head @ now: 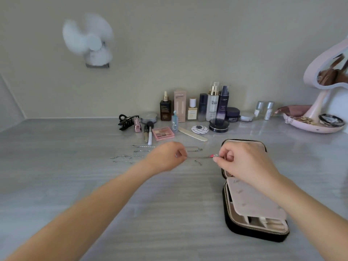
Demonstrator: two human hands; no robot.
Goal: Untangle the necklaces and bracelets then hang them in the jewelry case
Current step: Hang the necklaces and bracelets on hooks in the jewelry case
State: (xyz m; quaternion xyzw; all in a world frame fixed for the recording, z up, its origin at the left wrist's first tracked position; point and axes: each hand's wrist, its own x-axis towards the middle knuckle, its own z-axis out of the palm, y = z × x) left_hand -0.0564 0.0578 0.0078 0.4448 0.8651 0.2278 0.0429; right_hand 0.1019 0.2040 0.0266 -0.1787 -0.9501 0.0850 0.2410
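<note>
Left hand (165,157) and right hand (244,162) pinch one chain (199,157).

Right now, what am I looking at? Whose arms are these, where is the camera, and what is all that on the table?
There is no machine here. These are a person's two bare arms, filmed by one camera worn on the head, looking forward and down. The left hand and the right hand each pinch one end of a thin chain, held stretched between them just above the grey table. A small pink piece sits on it by the right fingers. More loose chains lie on the table to the left. On the right lies an open black jewelry case with a pale lining. Along the wall stand cosmetic bottles, with a pink mirror far right.
</note>
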